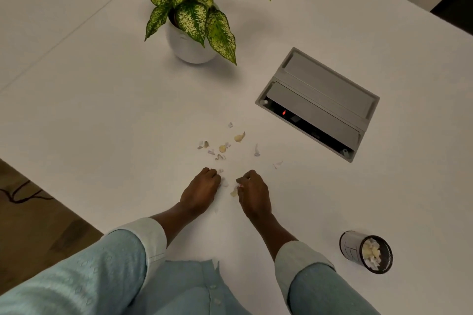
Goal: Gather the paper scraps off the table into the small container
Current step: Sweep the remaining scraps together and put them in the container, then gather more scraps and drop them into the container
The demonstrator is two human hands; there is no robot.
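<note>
**Both hands down among the scraps, cup off to the right**

Head view, looking down at a white table [102, 110].

Left hand [201, 190]: knuckles up, fingers curled under into a loose fist, resting on the table. A few pale scraps lie at its fingertips. Cannot tell whether anything is held inside the curl.

Right hand [253, 193]: just beside the left, a small gap between them. Fingers bent inward, tips pressed together on small white and pinkish bits of paper. One yellowish scrap sits just below those fingertips; cannot tell if it touches them.

Paper scraps [222, 148]: a loose scatter of white, lilac and yellow pieces on the table just beyond both hands. A couple of strays lie farther right, toward the grey box.

Small container [366, 252]: dark round cup, on the table well to the right of the right forearm, near the table's front edge. White and yellow scraps already lie inside it.

Also there: potted plant [194, 7] in a white pot, far side of the table. Grey socket box [318, 103] set into the tabletop, lid raised, a red light showing inside.

Light blue sleeves [122, 263], cuffs turned back.
</note>
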